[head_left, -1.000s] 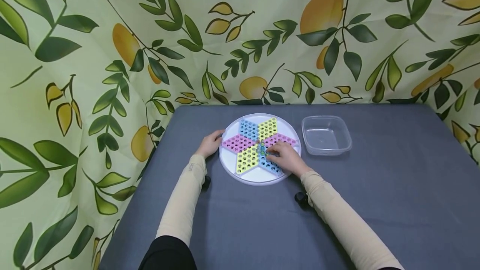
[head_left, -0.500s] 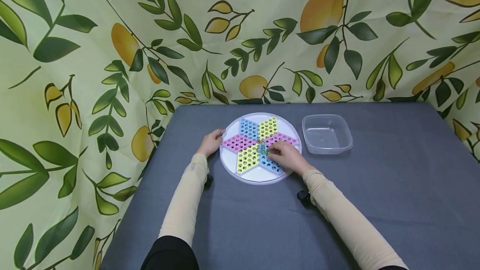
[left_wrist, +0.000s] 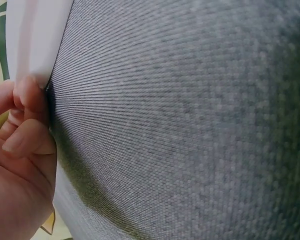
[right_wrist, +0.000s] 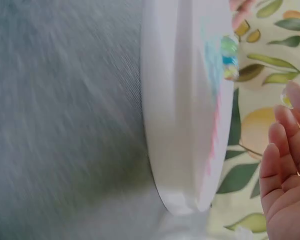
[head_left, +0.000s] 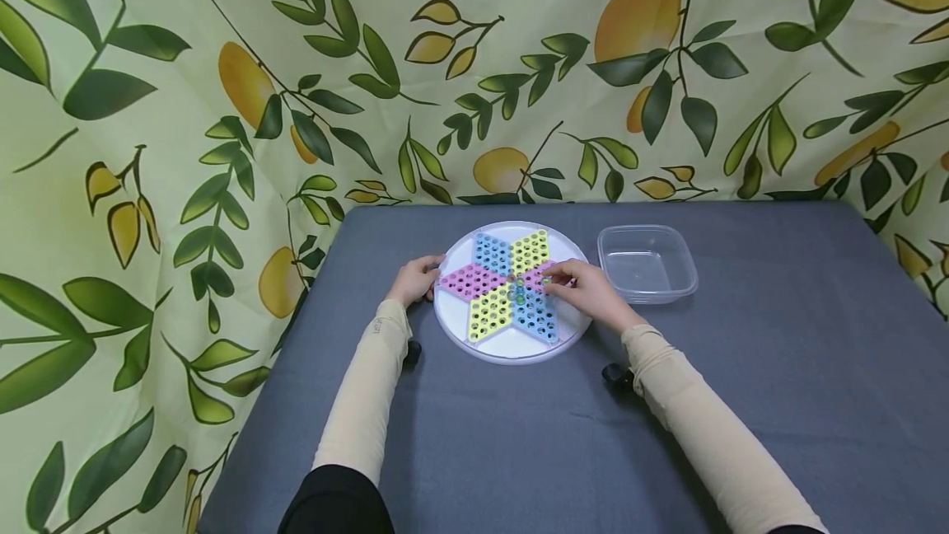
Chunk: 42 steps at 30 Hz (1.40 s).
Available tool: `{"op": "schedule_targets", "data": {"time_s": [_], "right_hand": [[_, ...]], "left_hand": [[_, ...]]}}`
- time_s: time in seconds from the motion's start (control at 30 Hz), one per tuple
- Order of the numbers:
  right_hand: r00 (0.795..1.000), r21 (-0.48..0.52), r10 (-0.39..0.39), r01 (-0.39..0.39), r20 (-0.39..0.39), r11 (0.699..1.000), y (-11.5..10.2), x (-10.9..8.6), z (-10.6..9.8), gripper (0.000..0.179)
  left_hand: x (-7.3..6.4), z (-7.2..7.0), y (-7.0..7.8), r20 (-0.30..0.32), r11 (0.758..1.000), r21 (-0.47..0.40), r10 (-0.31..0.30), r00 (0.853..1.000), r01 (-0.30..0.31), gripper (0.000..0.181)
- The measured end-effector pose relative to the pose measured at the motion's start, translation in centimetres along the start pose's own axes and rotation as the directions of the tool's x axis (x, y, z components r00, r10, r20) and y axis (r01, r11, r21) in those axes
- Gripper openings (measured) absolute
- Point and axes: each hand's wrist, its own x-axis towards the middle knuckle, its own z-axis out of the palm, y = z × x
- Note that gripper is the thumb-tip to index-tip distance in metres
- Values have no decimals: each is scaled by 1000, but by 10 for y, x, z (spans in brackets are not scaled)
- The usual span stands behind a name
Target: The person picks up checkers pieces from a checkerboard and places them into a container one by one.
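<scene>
A round white Chinese checkers board with a blue, yellow and pink six-pointed star lies on the table. Several glass marbles sit in its holes around the middle and the top of the near blue section. Over the pink section at the right, my right hand pinches a small yellowish glass marble between thumb and index finger, its other fingers loosely bent, above the board's surface. My left hand holds the board's left rim; the left wrist view shows its curled fingers at the white edge.
A clear plastic container stands just right of the board, close to my right hand. Grey cloth covers the table, and a leaf-patterned curtain hangs behind and along the left side.
My right hand has lifted from the near blue section and moved up and right over the pink section, the marble in its fingertips. My left hand stays at the rim.
</scene>
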Motion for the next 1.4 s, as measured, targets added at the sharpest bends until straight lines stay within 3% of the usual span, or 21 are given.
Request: {"op": "schedule_targets", "data": {"time_s": [0.37, 0.67, 0.97, 1.4], "right_hand": [[992, 50, 98, -94, -76, 994, 10, -4, -41, 29], [963, 119, 242, -227, -122, 966, 32, -4, -64, 40], [947, 120, 288, -272, -143, 955, 47, 0, -73, 42], [936, 87, 342, -335, -79, 938, 64, 9, -75, 42]], "left_hand": [[0, 1, 1, -14, 1000, 19, -4, 1000, 4, 39], [4, 2, -2, -5, 1000, 20, -24, 1000, 24, 39], [4, 0, -3, -1, 1000, 17, -17, 1000, 17, 39], [4, 0, -2, 1, 1000, 5, -20, 1000, 20, 39]]}}
